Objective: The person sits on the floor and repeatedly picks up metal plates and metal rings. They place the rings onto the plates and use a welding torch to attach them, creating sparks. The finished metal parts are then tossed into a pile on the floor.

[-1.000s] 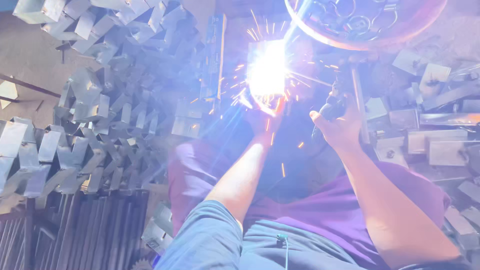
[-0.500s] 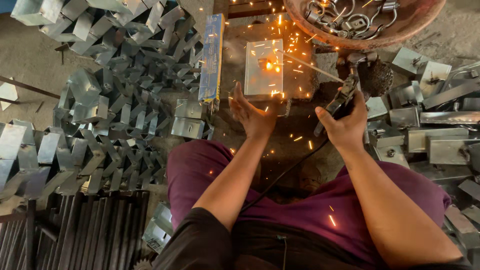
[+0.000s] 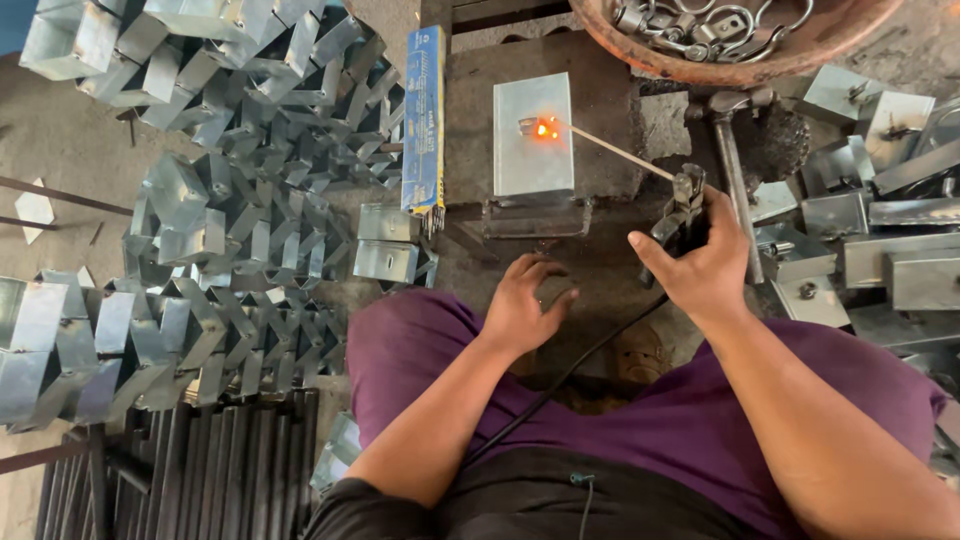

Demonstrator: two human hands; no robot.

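Observation:
My right hand (image 3: pixel 705 270) grips a black welding electrode holder (image 3: pixel 678 212). Its thin rod (image 3: pixel 610 152) reaches up-left to a glowing orange weld spot (image 3: pixel 544 128) on a small metal ring lying on a grey steel plate (image 3: pixel 535 160). The plate rests on a dark work block (image 3: pixel 540 240). My left hand (image 3: pixel 522 305) hovers low over the block's near side, fingers spread, holding nothing. A black cable (image 3: pixel 560 385) runs from the holder down across my purple-clad lap.
Heaps of folded grey metal brackets (image 3: pixel 240 200) fill the left; more brackets (image 3: pixel 880 240) lie right. A blue electrode box (image 3: pixel 424 120) stands beside the block. A rusty bowl of metal rings (image 3: pixel 720 30) sits at top. A hammer (image 3: pixel 735 180) and dark rods (image 3: pixel 190 480) lie nearby.
The bright arc and sparks have died down to an orange glow. My left hand has drawn back from the plate toward my lap. The right hand has moved slightly back with the holder.

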